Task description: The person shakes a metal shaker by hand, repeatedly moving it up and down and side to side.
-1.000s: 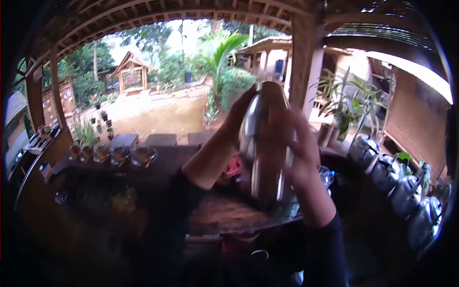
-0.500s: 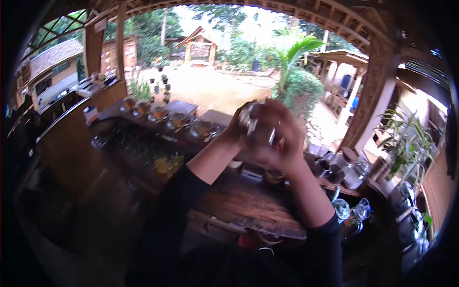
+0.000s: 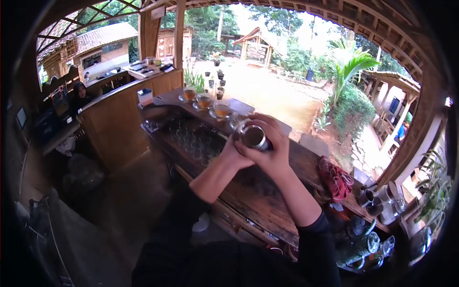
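A silvery metal cylinder point(image 3: 255, 137) is held between both my hands over the wooden counter, its round brownish end turned towards me. My right hand point(image 3: 272, 148) wraps round it from the right, fingers curled over the top. My left hand point(image 3: 236, 155) presses against it from the lower left; its fingertips are mostly hidden. Just beyond stand several glass cups on saucers, among them a cup of amber drink point(image 3: 221, 111). Whether the cylinder's end is a lid or an opening is hard to tell.
Upturned clear glasses point(image 3: 193, 143) fill the recess left of my arms. On the right lie a red cloth point(image 3: 336, 179), metal pitchers point(image 3: 367, 197), a glass jar point(image 3: 393, 210) and a green kettle point(image 3: 356, 239). Behind a wooden partition point(image 3: 117, 129) at left, a person point(image 3: 82, 95) sits.
My view has swung left, bringing the person and the red cloth into sight. Both hands have come lower with the metal cylinder, whose round end now faces me.
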Motion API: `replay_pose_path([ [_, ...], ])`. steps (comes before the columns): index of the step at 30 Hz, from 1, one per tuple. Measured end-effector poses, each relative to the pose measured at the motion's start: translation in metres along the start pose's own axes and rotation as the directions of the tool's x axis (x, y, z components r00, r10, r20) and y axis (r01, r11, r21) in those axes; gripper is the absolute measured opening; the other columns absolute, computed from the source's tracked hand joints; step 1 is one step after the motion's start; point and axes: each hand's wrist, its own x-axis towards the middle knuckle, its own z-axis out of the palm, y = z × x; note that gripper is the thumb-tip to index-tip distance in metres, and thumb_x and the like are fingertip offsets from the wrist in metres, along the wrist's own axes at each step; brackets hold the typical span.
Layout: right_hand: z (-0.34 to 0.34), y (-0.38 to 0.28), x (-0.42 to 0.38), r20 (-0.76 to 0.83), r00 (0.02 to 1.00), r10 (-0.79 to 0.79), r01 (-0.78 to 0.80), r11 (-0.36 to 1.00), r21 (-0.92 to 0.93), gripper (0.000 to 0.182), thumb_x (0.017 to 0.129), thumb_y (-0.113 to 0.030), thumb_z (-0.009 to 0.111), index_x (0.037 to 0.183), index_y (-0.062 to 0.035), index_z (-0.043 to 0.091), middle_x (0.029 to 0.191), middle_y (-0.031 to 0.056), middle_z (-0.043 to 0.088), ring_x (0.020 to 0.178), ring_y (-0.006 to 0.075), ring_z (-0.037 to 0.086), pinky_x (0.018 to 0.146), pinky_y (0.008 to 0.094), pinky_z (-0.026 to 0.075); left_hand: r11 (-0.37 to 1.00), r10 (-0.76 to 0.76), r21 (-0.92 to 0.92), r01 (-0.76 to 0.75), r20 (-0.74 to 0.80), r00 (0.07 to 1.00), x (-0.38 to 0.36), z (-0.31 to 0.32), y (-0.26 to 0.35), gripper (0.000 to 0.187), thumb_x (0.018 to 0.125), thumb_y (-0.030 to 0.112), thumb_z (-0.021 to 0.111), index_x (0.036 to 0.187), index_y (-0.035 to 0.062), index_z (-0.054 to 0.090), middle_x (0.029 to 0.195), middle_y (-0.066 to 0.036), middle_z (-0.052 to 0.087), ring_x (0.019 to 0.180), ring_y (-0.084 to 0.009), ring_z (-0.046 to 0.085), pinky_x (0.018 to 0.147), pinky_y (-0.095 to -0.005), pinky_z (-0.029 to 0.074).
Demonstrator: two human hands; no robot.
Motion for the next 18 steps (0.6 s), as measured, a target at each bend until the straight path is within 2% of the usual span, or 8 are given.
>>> replay_pose_path([
  [2,0.005,-0.018,0.015,-0.07,0.997,-0.023,0.026,0.999,0.04,0.043,0.068,-0.04,0.069,0.096,-0.008,0.063,0.098,0.0158,0.06,0.095,0.0345,0.06,0.081,0.0428,0.048,0.946,0.026,0.324,-0.018,-0.021,0.999,-0.044,0.043,0.012,0.039,0.092,0.038,0.05,0.114,0.0054,0.052,0.107,-0.01,0.057,0.096,-0.0214,0.061,0.08,-0.0332,0.054],
  [3,-0.017,-0.057,0.037,0.377,0.925,-0.045,0.104,0.985,-0.14,0.036,0.074,-0.037,0.065,0.098,-0.01,0.063,0.101,0.0121,0.062,0.097,0.0286,0.061,0.084,0.0409,0.048,0.812,0.07,0.579,-0.076,0.032,0.997,-0.078,0.072,0.021,0.037,0.091,0.033,0.056,0.117,0.0071,0.051,0.111,-0.009,0.055,0.099,-0.0203,0.06,0.08,-0.0282,0.053],
  [5,0.003,-0.096,0.032,-0.006,0.91,-0.414,0.413,0.909,-0.053,0.02,0.08,-0.026,0.057,0.094,-0.014,0.065,0.101,0.0021,0.065,0.091,0.0159,0.063,0.089,0.0406,0.046,0.967,-0.228,0.17,0.192,0.224,0.947,-0.098,0.083,0.037,0.063,0.089,0.052,0.05,0.128,0.0034,0.04,0.111,-0.013,0.056,0.1,-0.0233,0.06,0.078,-0.0386,0.055],
  [8,0.043,-0.085,0.023,-0.099,0.817,-0.568,0.572,0.82,0.02,0.023,0.076,-0.025,0.062,0.096,-0.0141,0.065,0.103,0.0022,0.064,0.095,0.0203,0.062,0.09,0.0458,0.044,0.932,0.087,0.271,-0.239,0.472,0.877,-0.112,0.069,0.048,0.076,0.083,0.054,0.059,0.132,0.0031,0.03,0.11,-0.017,0.056,0.096,-0.0271,0.061,0.074,-0.0381,0.056],
  [9,0.055,-0.077,0.019,-0.142,0.765,-0.628,0.637,0.77,0.032,0.026,0.074,-0.025,0.064,0.097,-0.0141,0.065,0.105,0.0023,0.063,0.097,0.0225,0.061,0.091,0.0483,0.044,0.983,-0.155,0.164,0.085,0.484,0.861,-0.105,0.044,0.066,0.072,0.084,0.056,0.057,0.128,0.0018,0.038,0.111,-0.018,0.056,0.097,-0.0278,0.061,0.077,-0.0391,0.055],
  [11,0.082,-0.042,0.019,0.038,0.926,-0.375,0.368,0.921,0.131,0.035,0.063,-0.026,0.073,0.094,-0.0121,0.064,0.107,0.0085,0.062,0.105,0.03,0.059,0.087,0.0464,0.047,0.963,-0.202,-0.196,0.188,-0.058,0.978,-0.097,0.014,0.091,0.066,0.082,0.06,0.057,0.121,0.0075,0.047,0.106,-0.018,0.056,0.099,-0.0331,0.061,0.064,-0.0509,0.057],
  [13,0.118,-0.019,0.024,0.082,0.997,0.005,-0.019,0.985,0.174,0.038,0.064,-0.027,0.069,0.097,-0.0087,0.065,0.111,0.0102,0.061,0.109,0.0286,0.056,0.091,0.0445,0.044,0.977,-0.177,-0.126,0.172,-0.03,0.984,-0.1,0.027,0.098,0.066,0.083,0.06,0.056,0.121,0.0062,0.048,0.106,-0.018,0.057,0.099,-0.0318,0.061,0.067,-0.0484,0.056],
  [18,0.09,-0.086,0.049,-0.038,0.983,-0.181,0.183,0.982,0.054,0.04,0.056,-0.021,0.076,0.093,-0.0114,0.065,0.09,0.0029,0.066,0.092,0.0274,0.063,0.076,0.0386,0.05,0.988,-0.085,0.13,0.088,-0.032,0.996,-0.138,0.069,0.109,0.069,0.085,0.059,0.05,0.12,-0.0003,0.051,0.11,-0.017,0.06,0.097,-0.0251,0.061,0.082,-0.0359,0.052],
])
